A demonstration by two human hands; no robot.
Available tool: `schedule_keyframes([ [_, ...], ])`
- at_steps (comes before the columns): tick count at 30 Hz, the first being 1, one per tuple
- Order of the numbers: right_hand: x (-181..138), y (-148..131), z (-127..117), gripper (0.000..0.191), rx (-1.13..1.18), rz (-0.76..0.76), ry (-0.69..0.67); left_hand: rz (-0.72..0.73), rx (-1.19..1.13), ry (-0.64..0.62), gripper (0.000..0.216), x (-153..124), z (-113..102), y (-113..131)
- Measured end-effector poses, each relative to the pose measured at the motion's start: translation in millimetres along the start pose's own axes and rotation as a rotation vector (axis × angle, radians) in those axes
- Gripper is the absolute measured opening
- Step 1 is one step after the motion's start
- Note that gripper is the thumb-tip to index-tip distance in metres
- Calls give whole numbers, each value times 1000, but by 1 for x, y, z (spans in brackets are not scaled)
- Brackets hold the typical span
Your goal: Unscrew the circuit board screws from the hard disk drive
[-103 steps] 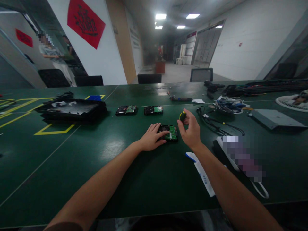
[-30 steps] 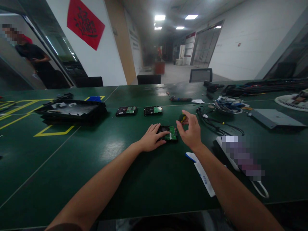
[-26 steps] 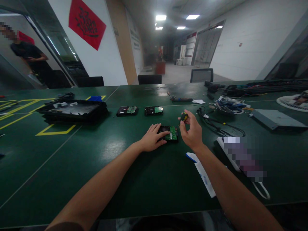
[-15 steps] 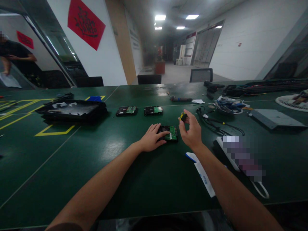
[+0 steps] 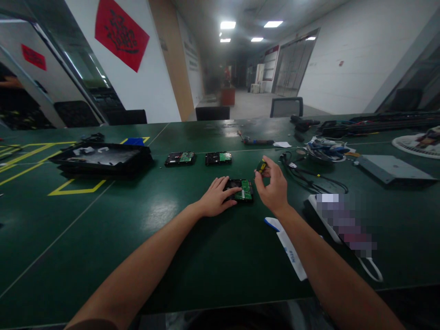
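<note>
A hard drive (image 5: 246, 191) with its green circuit board facing up lies on the table in front of me. My left hand (image 5: 219, 197) covers its left end, with the thumb by the near edge, the index finger across the top and the other fingers at the far side. Just right of the drive, my right hand (image 5: 273, 185) pinches a short yellow-and-dark tool, which looks like a stubby screwdriver (image 5: 262, 167). It is raised and tilted, apart from the drive; its tip cannot be made out. Two more hard drives, one at the left (image 5: 179, 158) and one nearer the middle (image 5: 218, 158), lie farther back.
A black tray (image 5: 103, 160) stands at the left. Black cables (image 5: 309, 178), a bowl of wires (image 5: 326, 149) and a grey metal box (image 5: 395, 169) are at the right. A white-and-blue strip (image 5: 288, 252) and a blurred-out white object (image 5: 330, 220) lie by my right forearm.
The tool in my right hand has tilted slightly between the fingers. My left hand stays on the drive. A person at the far left has moved partly out of view.
</note>
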State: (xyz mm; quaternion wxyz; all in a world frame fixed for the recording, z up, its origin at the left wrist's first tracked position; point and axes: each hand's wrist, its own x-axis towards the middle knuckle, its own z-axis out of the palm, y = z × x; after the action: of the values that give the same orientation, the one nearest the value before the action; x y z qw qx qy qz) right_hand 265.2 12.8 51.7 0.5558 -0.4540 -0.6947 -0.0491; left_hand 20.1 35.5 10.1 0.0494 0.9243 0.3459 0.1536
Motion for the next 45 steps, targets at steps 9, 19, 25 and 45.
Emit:
schedule_keyframes([
  [9, -1, -1, 1, 54, 56, 25, -20, -11, -16, 1, 55, 0, -1, 1],
  [19, 0, 0, 1, 51, 25, 7, -11, -12, -12, 10, 54, 0, 1, 0],
  [25, 0, -2, 0, 51, 6, -7, -11, -13, -8, 4, 55, 0, 0, 0],
  [45, 0, 1, 2, 54, 11, 28, -4, -6, 7, -1, 55, 0, 2, -2],
])
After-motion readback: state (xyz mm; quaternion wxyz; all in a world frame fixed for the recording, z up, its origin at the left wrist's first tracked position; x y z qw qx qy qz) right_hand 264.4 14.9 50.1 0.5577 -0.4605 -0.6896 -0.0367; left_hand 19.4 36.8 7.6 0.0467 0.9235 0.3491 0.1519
